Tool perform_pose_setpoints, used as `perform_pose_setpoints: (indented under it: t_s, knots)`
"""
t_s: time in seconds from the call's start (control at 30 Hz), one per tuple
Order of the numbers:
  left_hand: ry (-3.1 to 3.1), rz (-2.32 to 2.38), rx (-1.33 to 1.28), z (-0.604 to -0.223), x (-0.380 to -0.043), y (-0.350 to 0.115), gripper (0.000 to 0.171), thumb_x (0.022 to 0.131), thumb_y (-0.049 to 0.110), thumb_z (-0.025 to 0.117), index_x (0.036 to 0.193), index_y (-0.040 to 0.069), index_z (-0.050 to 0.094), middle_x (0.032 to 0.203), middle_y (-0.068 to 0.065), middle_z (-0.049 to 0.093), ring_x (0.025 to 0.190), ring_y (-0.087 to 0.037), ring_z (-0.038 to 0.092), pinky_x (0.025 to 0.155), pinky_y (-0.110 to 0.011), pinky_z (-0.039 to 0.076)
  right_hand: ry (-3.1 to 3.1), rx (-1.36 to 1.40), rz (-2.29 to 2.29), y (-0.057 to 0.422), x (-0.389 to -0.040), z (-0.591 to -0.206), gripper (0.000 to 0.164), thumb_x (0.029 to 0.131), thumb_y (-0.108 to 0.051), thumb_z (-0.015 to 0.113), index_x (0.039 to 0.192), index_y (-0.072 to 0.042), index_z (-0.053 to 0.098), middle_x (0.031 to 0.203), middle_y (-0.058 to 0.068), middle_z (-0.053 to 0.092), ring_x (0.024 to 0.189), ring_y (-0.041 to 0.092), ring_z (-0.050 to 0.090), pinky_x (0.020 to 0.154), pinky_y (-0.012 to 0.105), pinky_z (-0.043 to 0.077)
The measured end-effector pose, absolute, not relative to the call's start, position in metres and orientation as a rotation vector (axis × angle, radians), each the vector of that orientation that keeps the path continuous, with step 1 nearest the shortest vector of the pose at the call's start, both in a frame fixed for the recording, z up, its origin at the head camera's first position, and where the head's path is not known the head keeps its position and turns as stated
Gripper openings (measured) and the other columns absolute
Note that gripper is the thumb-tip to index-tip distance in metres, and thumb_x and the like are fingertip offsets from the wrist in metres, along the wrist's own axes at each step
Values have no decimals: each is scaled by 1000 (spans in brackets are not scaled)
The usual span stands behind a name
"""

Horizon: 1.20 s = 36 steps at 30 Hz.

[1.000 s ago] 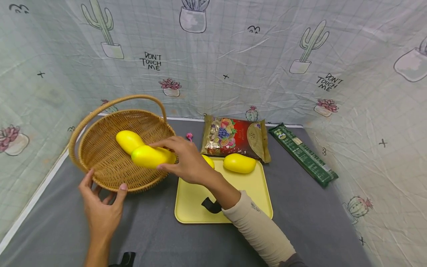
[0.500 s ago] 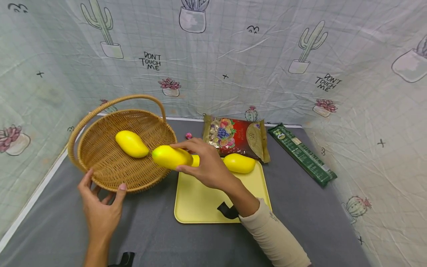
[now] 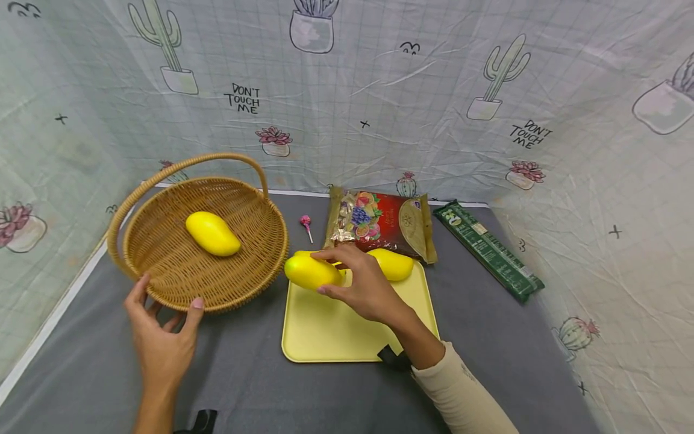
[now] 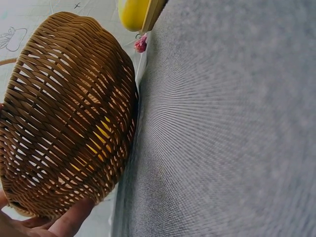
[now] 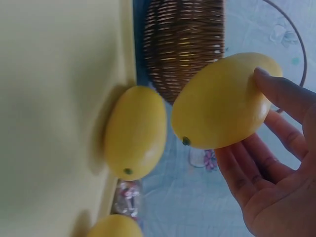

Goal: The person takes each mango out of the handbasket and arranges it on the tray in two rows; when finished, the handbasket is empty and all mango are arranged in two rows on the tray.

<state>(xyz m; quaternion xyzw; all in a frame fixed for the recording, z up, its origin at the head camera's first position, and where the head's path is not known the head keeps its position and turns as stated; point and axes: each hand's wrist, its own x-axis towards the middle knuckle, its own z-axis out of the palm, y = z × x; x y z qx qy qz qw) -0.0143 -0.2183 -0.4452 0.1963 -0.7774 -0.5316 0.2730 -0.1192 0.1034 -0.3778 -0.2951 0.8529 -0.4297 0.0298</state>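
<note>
My right hand (image 3: 365, 286) holds a yellow mango (image 3: 309, 273) over the back left of a pale yellow tray (image 3: 331, 337). In the right wrist view, thumb and fingers go round one end of it, with air between it and the tray. Behind it, a second mango (image 5: 136, 133) rests on the tray, mostly covered in the head view. A third mango (image 3: 397, 265) lies at the tray's back right. My left hand (image 3: 162, 343) grips the near rim of a wicker basket (image 3: 257, 241) with a tall handle. Inside the basket lies one mango (image 3: 212, 234).
Behind the tray is a red and gold candy bag (image 3: 379, 220). A pink lollipop (image 3: 306, 223) lies between basket and bag. A long green packet (image 3: 488, 250) sits at the right. Cactus-printed cloth (image 3: 363, 90) encloses the grey tabletop (image 3: 244, 374).
My right hand has drawn back rightward from over the basket to over the tray, still holding the mango. The lollipop has come into full view. My left hand stays on the rim.
</note>
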Motion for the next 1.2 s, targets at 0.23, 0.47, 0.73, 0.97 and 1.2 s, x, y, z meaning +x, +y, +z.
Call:
perform_pose_setpoints:
  t_s: [0.23,0.47,0.73,0.97,1.2]
  knots:
    - [-2094,-1421,532,-445,-14,-219,93,93,14,80,166,31,25,171,1,29,144,-37,44,84,-11,45,2621,-886,-1222,111,-115,-400,56,86,-14,90,138,-19,70,136,0,70,118,21,65,100,43,59]
    - [-2107,-1410,535,-444,-14,-218,93,93,15,80,166,32,24,171,3,29,143,-35,45,85,-13,45,2661,-916,-1075,112,-110,-416,55,86,-18,91,137,-20,72,125,-1,73,113,18,63,98,41,53]
    - [-2125,-1395,549,-443,-14,-218,94,94,17,80,166,34,24,171,5,28,143,-33,45,85,-16,45,2785,-964,-910,108,-109,-420,53,85,-24,92,134,-19,74,122,0,72,113,20,62,101,42,52]
    - [-2135,-1381,560,-443,-14,-217,94,94,19,81,166,35,24,171,6,28,144,-33,45,88,-20,47,2829,-993,-799,103,-107,-421,54,85,-29,92,135,-20,74,123,1,71,115,20,60,102,41,52]
    - [-2116,-1388,531,-445,-14,-219,93,93,16,81,166,33,25,171,4,30,143,-35,45,83,-10,44,2778,-989,-890,105,-107,-423,37,98,-33,78,134,-23,76,123,-2,72,112,16,60,97,37,51]
